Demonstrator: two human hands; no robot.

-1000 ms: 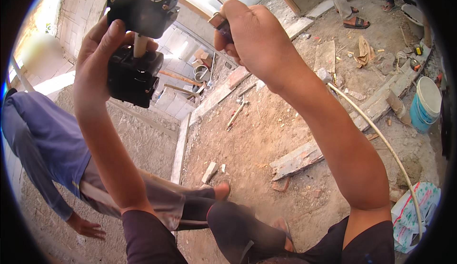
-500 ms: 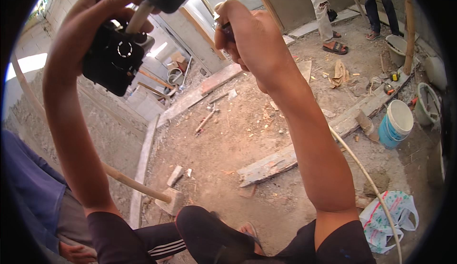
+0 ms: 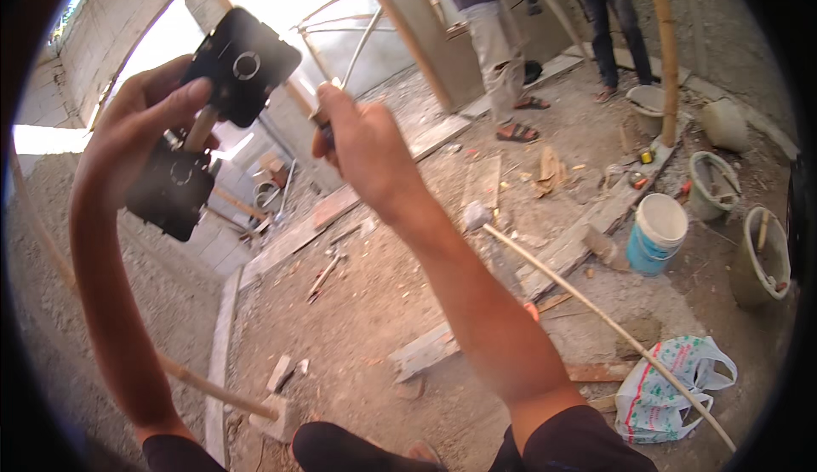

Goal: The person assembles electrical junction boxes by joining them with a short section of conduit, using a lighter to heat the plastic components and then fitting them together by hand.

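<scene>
In the upper left of the frame, the left hand (image 3: 140,138) pinches 2 black boxes (image 3: 231,80) near the short pale tube (image 3: 201,130) joining them. Their shared long axis slants from lower left to upper right, ringed faces toward the camera. The right hand (image 3: 366,155), at upper centre, curls around a dark object (image 3: 326,134), mostly hidden.

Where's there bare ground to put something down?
There's mostly bare dirt between the hammer and the broken plank, with small crumbs on it. A smaller, greyer patch lies between the blue-and-white bucket and the plastic bag. It's crowded on the right side, where that bucket stands near two grey-green buckets.
</scene>
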